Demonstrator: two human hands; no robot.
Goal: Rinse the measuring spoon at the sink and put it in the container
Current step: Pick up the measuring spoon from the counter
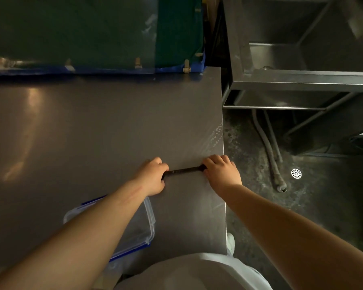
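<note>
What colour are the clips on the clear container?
Blue, on the clear container under the left forearm; seen best in the head view.

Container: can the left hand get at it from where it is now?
Probably yes: the container lies right under the left forearm, nothing on it, but the left hand and right hand both grip the measuring spoon.

**Legible markings: none**

No text, label, brand, number or sign reads on any surface. The dark handle of the measuring spoon carries ridged marks between the two hands, too small and blurred to make out as characters.
</note>
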